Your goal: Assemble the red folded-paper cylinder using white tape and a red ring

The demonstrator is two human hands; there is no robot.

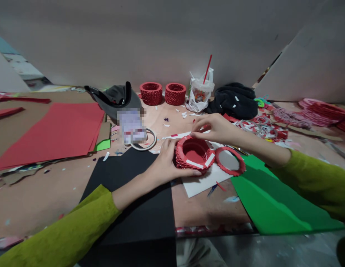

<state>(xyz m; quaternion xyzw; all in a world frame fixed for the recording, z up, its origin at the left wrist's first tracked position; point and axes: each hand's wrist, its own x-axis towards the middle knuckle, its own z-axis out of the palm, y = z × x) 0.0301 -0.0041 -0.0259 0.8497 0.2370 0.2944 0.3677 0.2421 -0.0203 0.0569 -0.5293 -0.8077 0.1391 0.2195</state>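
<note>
My left hand (172, 163) is wrapped round the side of a red layered round container (186, 163), its thumb along the near wall. White strips (195, 164) lie on the container's rim. At the far edge of that rim, my right hand (208, 126) has thumb and forefinger brought together; whatever is between them is too small to make out. A loose red ring (230, 161) with a wavy outer edge rests just right of the container, partly over a white sheet (194, 184).
Two similar red containers (151, 93) stand at the back beside a bagged drink cup (200, 94). A cap (116, 98) and black cloth (235, 100) flank them. Black (128, 207), green (283, 204) and red sheets (55, 129) cover parts of the table; scraps (261, 128) pile up right.
</note>
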